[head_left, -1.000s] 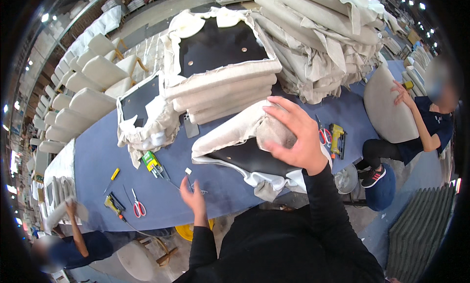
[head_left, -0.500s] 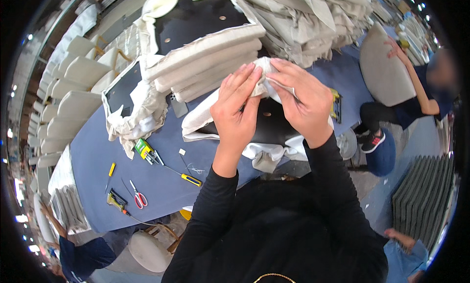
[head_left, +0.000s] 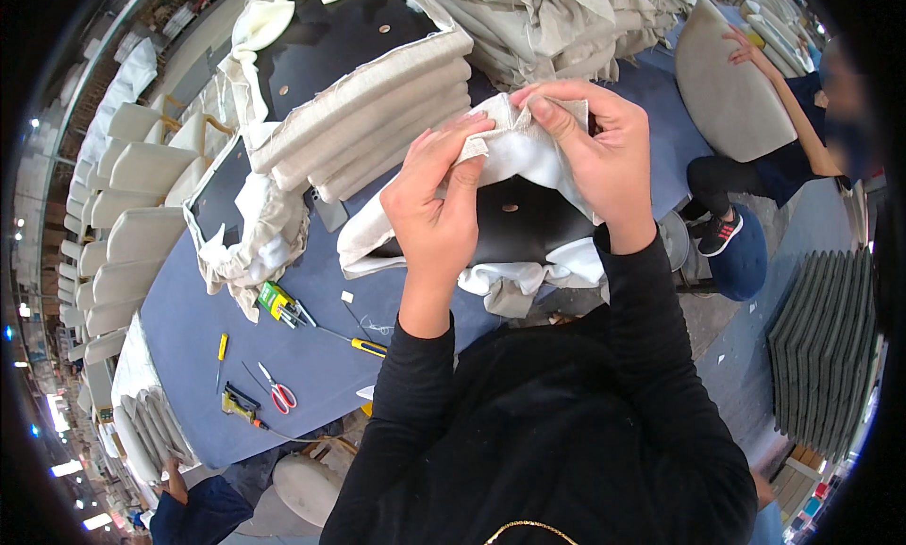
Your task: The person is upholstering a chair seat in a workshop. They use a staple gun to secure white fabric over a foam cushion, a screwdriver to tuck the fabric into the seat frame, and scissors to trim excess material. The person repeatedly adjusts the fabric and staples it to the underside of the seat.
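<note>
A seat cushion with a black underside (head_left: 538,226) lies in front of me, its beige fabric cover (head_left: 494,111) and white padding (head_left: 519,158) turned up around the edge. My left hand (head_left: 429,201) is closed, pinching a flap of that cover between thumb and fingers. Beside it my right hand (head_left: 609,158) grips the cover's raised edge, thumb pressed on top. Between the two hands the fabric gathers at the cushion's far edge. More cover and padding hang loose along the near side.
On the blue table (head_left: 189,375) at left lie red-handled scissors (head_left: 281,394), a staple gun (head_left: 243,405), a yellow screwdriver (head_left: 366,347) and a green box (head_left: 276,301). Stacked cushions (head_left: 377,120) and heaped fabric (head_left: 547,26) stand beyond. At right, a person (head_left: 802,139) holds a beige panel (head_left: 731,83).
My hands have moved apart from each other, spreading the fabric between them and exposing more white padding. The whole view has shifted slightly.
</note>
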